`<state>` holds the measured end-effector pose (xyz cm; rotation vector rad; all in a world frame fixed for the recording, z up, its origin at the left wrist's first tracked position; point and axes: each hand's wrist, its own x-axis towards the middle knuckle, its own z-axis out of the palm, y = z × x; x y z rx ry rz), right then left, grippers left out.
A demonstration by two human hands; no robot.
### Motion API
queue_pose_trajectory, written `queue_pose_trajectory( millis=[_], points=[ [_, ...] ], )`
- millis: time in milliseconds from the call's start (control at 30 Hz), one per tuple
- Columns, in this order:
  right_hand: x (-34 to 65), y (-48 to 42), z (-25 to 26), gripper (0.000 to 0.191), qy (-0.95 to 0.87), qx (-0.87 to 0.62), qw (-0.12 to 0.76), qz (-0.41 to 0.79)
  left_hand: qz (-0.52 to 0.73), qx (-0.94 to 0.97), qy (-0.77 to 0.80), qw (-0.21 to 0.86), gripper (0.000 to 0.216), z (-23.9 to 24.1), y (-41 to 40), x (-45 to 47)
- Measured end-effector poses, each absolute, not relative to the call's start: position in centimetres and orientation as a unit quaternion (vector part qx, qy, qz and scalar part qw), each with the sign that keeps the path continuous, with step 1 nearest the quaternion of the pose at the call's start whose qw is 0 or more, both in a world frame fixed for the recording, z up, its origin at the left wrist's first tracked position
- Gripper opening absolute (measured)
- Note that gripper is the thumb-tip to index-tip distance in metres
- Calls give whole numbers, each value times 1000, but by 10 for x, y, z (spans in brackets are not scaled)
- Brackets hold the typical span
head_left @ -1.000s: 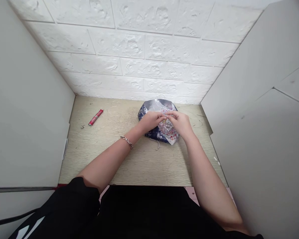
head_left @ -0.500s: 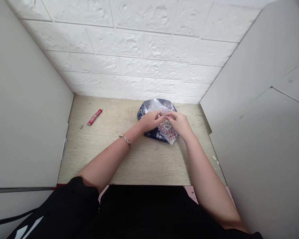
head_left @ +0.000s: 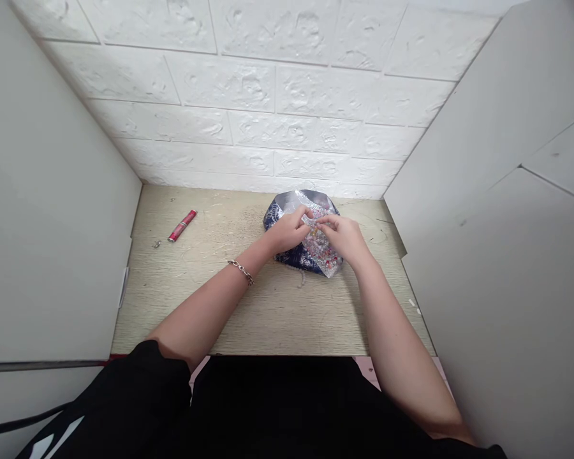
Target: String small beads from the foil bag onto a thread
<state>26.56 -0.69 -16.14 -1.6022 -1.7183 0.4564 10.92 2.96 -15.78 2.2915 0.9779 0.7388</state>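
A dark blue patterned pouch (head_left: 294, 256) lies at the back of the wooden desk (head_left: 249, 306). On top of it sits a clear plastic bag of small coloured beads (head_left: 326, 254). My left hand (head_left: 287, 232), with a chain bracelet on its wrist, and my right hand (head_left: 345, 237) meet over the bag. Both pinch a small clear piece of the bag (head_left: 310, 222) between their fingertips. What exactly lies between the fingertips is too small to tell.
A red tube (head_left: 182, 225) lies at the back left of the desk, with a small metal bit (head_left: 157, 243) beside it. White panels wall the desk in on the left and right. A white brick-textured wall closes the back.
Both hands stay over the bag. The left fingers have shifted slightly upward and now pinch a clear piece that stands out between the hands.
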Motion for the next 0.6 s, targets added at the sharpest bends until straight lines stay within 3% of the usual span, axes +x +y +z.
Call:
queue_pose_trajectory(
  millis=[133, 600],
  points=[
    [267, -6, -162, 24, -678, -615, 369, 162, 278, 856, 359, 247, 13, -162, 33, 112],
    [268, -8, -160, 26, -682, -619, 360, 151, 335, 856, 352, 176, 14, -166, 36, 115]
  ],
)
